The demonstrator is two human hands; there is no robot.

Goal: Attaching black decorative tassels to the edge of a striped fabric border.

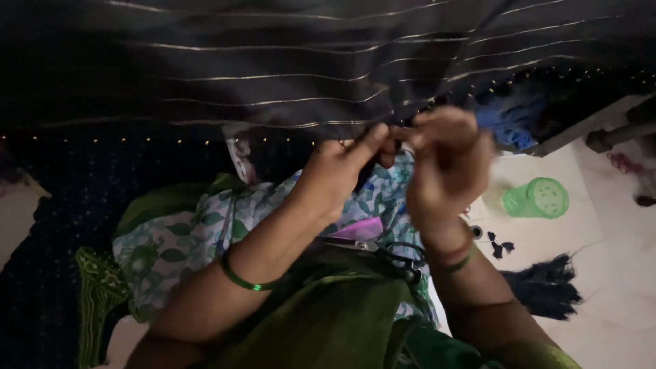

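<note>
**Both hands pinched at the edge of the dark striped cloth**

I see my left hand (338,174) and right hand (444,160) meeting fingertip to fingertip, both closed on the hem of the dark cloth with thin gold stripes (273,68) draped above my lap. Black-handled scissors (396,256) lie on my lap below. A green plastic container (536,198) and a dark blue thread bundle (543,283) sit on the floor (615,239) to my right.

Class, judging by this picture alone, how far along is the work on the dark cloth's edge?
Done: cannot tell. In hand: left hand and right hand pinch the dark striped cloth edge. Left: loose dark threads lie on the floor; scissors rest on the lap.
</note>
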